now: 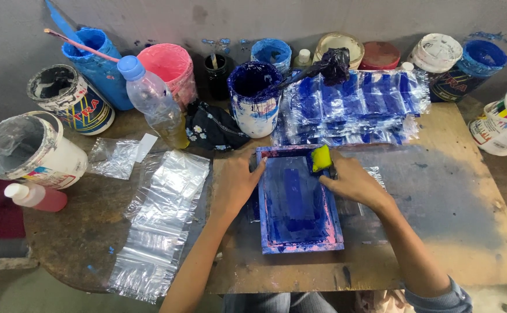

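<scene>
**Two hands on a blue printing frame**

A small printing frame (298,200), its wooden edges smeared blue and pink and its screen covered in blue ink, lies flat on the wooden board (468,232) between the two hands. The left hand (236,182) presses down on the frame's left edge, fingers flat and spread a little, clamped on nothing. The right hand (352,181) is closed around a yellow squeegee (321,157) at the far right corner of the frame, its tip on the screen. The hands sit apart, the width of the frame between them.

Just beyond the right hand lies a stack of clear bags printed blue (355,107), fanned out in rows. Beyond the left hand stands a pot of blue ink (254,98) with a stick (317,68) wrapped in black resting in it, and beside it a dark flowered cloth (214,126). Left of the left hand, a loose pile of unprinted clear bags (163,220) runs along the table, with a plastic bottle (152,98) further off. Tubs and pots of paint line the wall beyond both hands, among them a pink bucket (169,66) and a white bucket (24,148) far to the left.
</scene>
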